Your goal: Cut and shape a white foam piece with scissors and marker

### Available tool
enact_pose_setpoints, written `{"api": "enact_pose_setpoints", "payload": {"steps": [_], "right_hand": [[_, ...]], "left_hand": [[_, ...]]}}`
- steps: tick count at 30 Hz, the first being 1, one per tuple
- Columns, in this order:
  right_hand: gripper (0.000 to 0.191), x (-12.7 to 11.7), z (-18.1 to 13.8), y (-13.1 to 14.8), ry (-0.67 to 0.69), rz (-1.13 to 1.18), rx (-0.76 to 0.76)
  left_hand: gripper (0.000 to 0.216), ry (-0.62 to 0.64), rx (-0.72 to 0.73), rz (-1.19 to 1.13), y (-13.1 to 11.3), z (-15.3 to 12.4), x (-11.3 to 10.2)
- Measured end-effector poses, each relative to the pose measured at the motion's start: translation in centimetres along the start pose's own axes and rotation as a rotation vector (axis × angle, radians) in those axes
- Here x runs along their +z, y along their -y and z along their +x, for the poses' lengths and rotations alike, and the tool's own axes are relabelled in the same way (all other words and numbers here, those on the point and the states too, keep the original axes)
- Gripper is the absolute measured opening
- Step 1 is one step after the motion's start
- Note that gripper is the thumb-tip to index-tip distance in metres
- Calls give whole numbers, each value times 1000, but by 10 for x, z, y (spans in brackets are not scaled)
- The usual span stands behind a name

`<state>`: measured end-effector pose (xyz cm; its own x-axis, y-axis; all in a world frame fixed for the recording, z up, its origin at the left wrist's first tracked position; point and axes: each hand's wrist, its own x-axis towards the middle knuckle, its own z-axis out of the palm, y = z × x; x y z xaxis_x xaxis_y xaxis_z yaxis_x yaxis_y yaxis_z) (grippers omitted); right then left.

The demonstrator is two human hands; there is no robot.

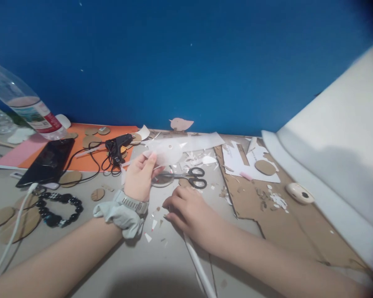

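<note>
My left hand [141,176], with a scrunchie and a watch on its wrist, pinches a thin whitish translucent cut-out sheet [169,152] between thumb and fingers. The sheet has a small hole and is held above the table. Palm down and empty, my right hand [189,213] rests with its fingers bent and slightly apart. Between the hands and a little beyond them lie scissors [197,178] with black handles, their blades partly behind my left fingers. A white tube or cable [200,269] runs from beneath my right wrist to the lower edge.
On the left are a black glue gun [118,147], a phone [46,161], a bead bracelet [59,209] and a tilted-looking bottle [27,103]. Cardboard [286,231] with paper scraps and a cream earbud case-like object [299,193] lies right. A blue wall [186,62] stands behind.
</note>
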<state>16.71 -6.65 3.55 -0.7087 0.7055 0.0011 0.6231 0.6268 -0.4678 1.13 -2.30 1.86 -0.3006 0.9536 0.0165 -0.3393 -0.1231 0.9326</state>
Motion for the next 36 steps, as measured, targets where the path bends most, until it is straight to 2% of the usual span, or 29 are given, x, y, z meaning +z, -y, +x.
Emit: {"api": "enact_pose_setpoints", "payload": {"steps": [3,6,9,13,16,19,24,28,32,36], "right_hand": [[12,1,9,11,-17,-161,-49],[10,5,19,19,5,-298,-81],[11,7,26,21,31,-301,-68],[11,2,24,18,29,-267,-58],[10,-7,14,13,15,-103,-16],[10,-16,2,5,-57,134,103],[14,-29,-5,-9,-207,257,281],[13,-32,-1,-20,-303,320,266],[15,-22,-2,-34,-417,424,239],[19,-13,-4,-44,-436,507,262]], "left_hand": [[31,-3,32,-5,5,0,-4],[33,-56,66,-10,11,0,-7],[34,-79,73,-14,15,-1,-7],[32,-44,43,-3,16,-2,-7],[29,28,7,7,17,-4,-7],[29,114,-24,29,17,-8,-6],[32,230,-53,104,13,-18,-1],[33,312,-68,124,10,-24,4],[31,393,-135,142,10,-27,7],[29,438,-191,168,13,-27,7]]}}
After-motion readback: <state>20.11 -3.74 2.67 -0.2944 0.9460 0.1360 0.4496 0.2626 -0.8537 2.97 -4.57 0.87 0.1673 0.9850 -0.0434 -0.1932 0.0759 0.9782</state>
